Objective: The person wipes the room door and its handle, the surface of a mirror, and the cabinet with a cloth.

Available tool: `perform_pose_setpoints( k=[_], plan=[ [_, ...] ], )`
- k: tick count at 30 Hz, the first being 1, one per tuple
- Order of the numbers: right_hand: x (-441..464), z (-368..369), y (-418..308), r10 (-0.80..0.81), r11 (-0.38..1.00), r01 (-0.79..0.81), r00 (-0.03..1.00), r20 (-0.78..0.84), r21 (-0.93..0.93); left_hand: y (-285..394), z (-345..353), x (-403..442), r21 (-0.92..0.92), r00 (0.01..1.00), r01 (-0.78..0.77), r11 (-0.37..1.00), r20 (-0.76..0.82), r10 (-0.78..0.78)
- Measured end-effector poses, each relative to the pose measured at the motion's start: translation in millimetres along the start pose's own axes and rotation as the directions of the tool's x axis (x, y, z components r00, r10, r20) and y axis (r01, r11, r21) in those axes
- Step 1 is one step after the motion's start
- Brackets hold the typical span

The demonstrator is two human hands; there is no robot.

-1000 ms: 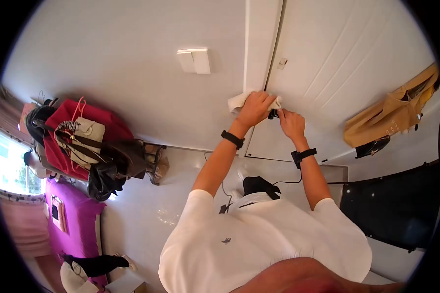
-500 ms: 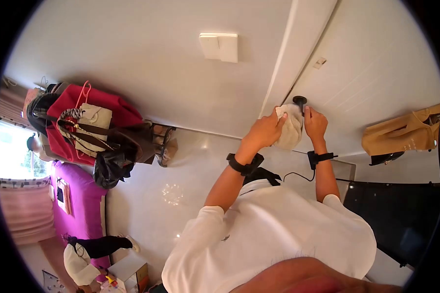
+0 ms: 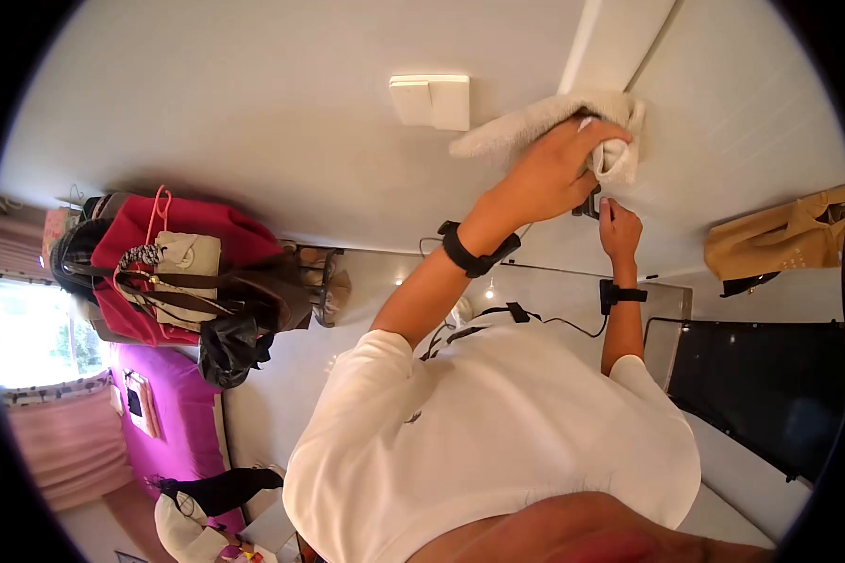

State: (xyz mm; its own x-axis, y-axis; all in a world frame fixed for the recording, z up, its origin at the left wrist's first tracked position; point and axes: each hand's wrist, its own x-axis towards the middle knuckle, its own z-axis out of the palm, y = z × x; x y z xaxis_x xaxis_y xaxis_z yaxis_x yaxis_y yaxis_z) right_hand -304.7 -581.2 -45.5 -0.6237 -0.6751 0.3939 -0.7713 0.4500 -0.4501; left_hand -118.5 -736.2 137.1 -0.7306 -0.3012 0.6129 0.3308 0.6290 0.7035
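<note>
My left hand (image 3: 563, 164) is closed on a pale cloth (image 3: 521, 129), pressed at the door's edge around the upper part of a black handle (image 3: 589, 202). Part of the cloth spreads left over the wall, and another fold bunches at my fingertips. Just right of the handle, my right hand (image 3: 620, 228) is closed, thumb up, at the handle's lower end. Whether its fingers grip the handle is hard to see. Both wrists wear black bands. The white door (image 3: 723, 122) stands behind my hands.
A white switch plate (image 3: 430, 101) is on the wall. Coats and bags (image 3: 192, 267) hang at left, a tan bag (image 3: 779, 235) at right. A black panel (image 3: 760, 385) stands lower right. Another person (image 3: 183, 525) is by the purple bed (image 3: 174, 413) at lower left.
My left hand has moved with the cloth from beside the handle up over its top, and the cloth has spread out. My right hand has stayed near the handle, slightly lower.
</note>
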Motion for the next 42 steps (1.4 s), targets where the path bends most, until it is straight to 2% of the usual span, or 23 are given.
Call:
perform_pose_setpoints(
  k=[1,2,3,5,8,9,11,12,14,15,17,18,19,21,23,26,29,30,32,33,35,38,42],
  plan=[
    [-2.8,0.4,0.8,0.008,1.0,-0.008,1.0,-0.004,-0.011,-5.4,2.3,-6.9,0.012,0.999,0.007,1.0,0.049,-0.007],
    [-4.7,0.2,-0.2,0.02,1.0,-0.02,1.0,-0.004,-0.013,-15.2,3.1,-14.5,0.006,0.985,0.108,0.994,0.135,-0.108],
    [-4.2,0.0,-0.8,-0.006,1.0,0.006,1.0,-0.017,-0.007,-24.4,5.3,-24.7,0.001,0.984,0.104,0.995,0.148,-0.103],
    [-1.6,-2.3,-3.1,-0.019,1.0,0.018,0.999,-0.045,-0.005,-43.1,11.1,-43.3,0.044,0.953,0.19,0.981,0.231,-0.195],
    [-4.4,-3.4,-7.2,-0.012,1.0,0.011,0.999,-0.045,-0.029,-64.2,22.6,-58.8,0.061,0.962,0.141,0.988,0.227,-0.152],
    [-5.6,-3.0,-5.0,-0.026,1.0,0.026,0.999,-0.038,-0.011,-52.4,20.7,-52.0,0.054,0.959,0.133,0.99,0.243,-0.142],
    [-4.4,-3.2,-3.5,-0.024,1.0,0.024,0.999,-0.037,0.0,-25.2,13.6,-34.4,0.138,0.99,-0.015,0.99,0.143,-0.005],
    [-5.6,-5.1,-6.6,-0.016,1.0,0.016,0.999,-0.045,-0.013,-13.5,9.5,-25.7,0.124,0.988,-0.007,0.992,0.154,-0.012],
    [-5.4,-4.3,-9.9,0.008,1.0,-0.007,0.998,-0.06,0.008,-1.2,0.8,-4.5,0.121,0.981,-0.159,0.98,-0.094,0.171],
    [-5.8,-3.3,-8.4,0.004,1.0,-0.004,0.999,-0.049,0.004,1.6,-0.2,-0.3,0.119,0.981,-0.15,0.982,-0.102,0.162],
    [-4.8,-1.0,-6.6,0.023,1.0,-0.023,0.998,-0.052,-0.003,3.6,-2.2,3.7,-0.005,0.995,-0.051,0.999,-0.086,0.05],
    [-5.5,-1.7,-5.7,0.006,1.0,-0.007,0.999,-0.035,-0.01,-0.4,0.5,-1.2,-0.017,0.999,0.018,1.0,-0.043,-0.019],
    [-5.6,-2.0,-5.2,0.026,1.0,-0.026,0.999,-0.029,-0.015,-5.9,5.1,-10.2,-0.018,0.998,0.027,0.999,-0.063,-0.028],
    [-3.0,-1.2,-6.4,0.037,0.999,-0.038,0.999,-0.029,-0.024,-26.4,18.0,-30.9,-0.008,0.963,0.261,0.965,0.073,-0.259],
    [-4.1,-1.6,-6.5,0.054,0.999,-0.053,0.998,-0.026,0.01,-64.8,38.4,-55.2,0.023,0.9,0.4,0.916,0.177,-0.398],
    [-4.1,-3.4,-7.3,0.067,0.998,-0.067,0.998,0.001,0.006,-117.6,72.5,-93.8,0.043,0.913,0.364,0.931,0.18,-0.365],
    [-5.2,-3.6,-9.0,0.058,0.998,-0.057,0.997,-0.043,0.022,-134.7,85.2,-104.0,0.088,0.911,0.369,0.925,0.165,-0.379],
    [-5.2,-3.3,-8.5,0.045,0.999,-0.044,0.997,-0.061,0.021,-120.4,80.3,-94.2,0.081,0.911,0.36,0.93,0.186,-0.368],
    [-6.0,-3.7,-7.9,0.077,0.997,-0.077,0.996,-0.046,0.001,-85.6,67.3,-73.7,-0.017,0.949,0.315,0.949,0.019,-0.315],
    [-4.9,-3.5,-7.0,0.083,0.996,-0.083,0.996,-0.027,-0.012,-69.3,59.5,-63.3,-0.024,0.947,0.32,0.947,0.029,-0.319],
    [-5.2,-3.1,-2.2,0.076,0.997,-0.076,0.997,-0.01,-0.01,-43.5,45.7,-43.9,0.015,0.979,0.07,0.997,-0.192,-0.066],
    [-5.2,0.8,-0.3,0.045,0.999,-0.046,0.999,-0.018,-0.024,-26.8,30.5,-32.9,-0.086,0.975,0.167,0.982,-0.136,-0.178],
    [-3.2,0.8,-2.2,0.07,0.998,-0.069,0.997,-0.04,0.006,-81.0,63.4,-70.5,-0.004,0.974,0.212,0.977,-0.077,-0.211]
  ],
)
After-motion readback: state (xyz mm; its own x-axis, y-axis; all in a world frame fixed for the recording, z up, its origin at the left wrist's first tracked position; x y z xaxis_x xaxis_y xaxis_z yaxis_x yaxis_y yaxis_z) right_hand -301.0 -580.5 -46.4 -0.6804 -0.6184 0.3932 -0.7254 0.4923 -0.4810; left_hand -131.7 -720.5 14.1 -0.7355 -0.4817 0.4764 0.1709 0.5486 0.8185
